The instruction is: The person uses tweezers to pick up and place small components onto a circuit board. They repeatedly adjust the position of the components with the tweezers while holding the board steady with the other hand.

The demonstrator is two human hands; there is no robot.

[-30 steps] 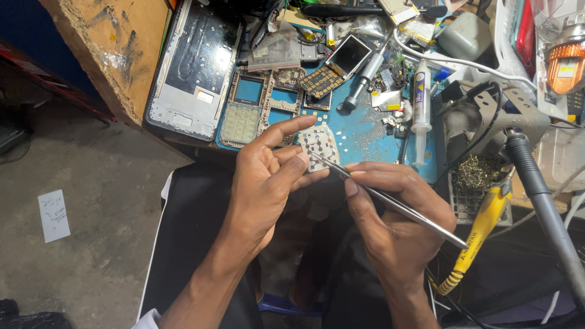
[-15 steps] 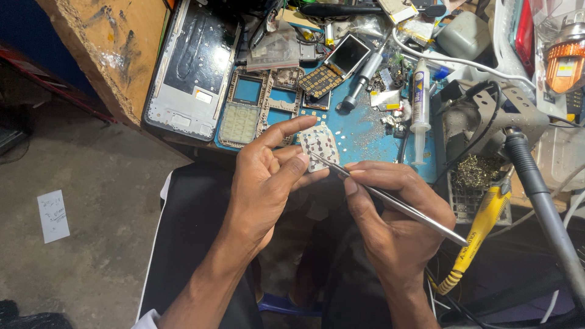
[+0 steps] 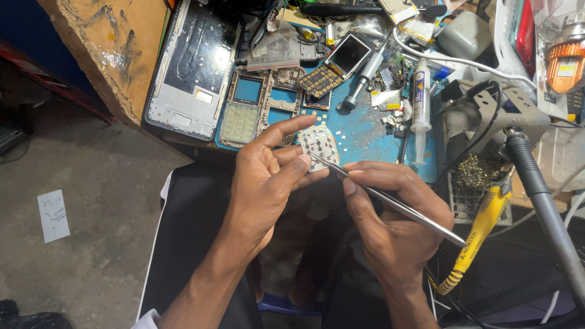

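Observation:
My left hand (image 3: 268, 176) holds a small white keypad membrane (image 3: 319, 144) between thumb and fingers, just above my lap at the bench's front edge. My right hand (image 3: 390, 213) grips thin metal tweezers (image 3: 390, 199), whose tip touches the lower edge of the membrane beside my left thumb. The two hands are close together, almost touching.
A blue work mat (image 3: 365, 131) carries phone frames (image 3: 244, 109), a keypad board with screen (image 3: 332, 67), a syringe tube (image 3: 420, 97) and small parts. A large phone housing (image 3: 195, 67) lies on the left. A yellow soldering iron (image 3: 478, 237) and its stand (image 3: 487, 116) are on the right.

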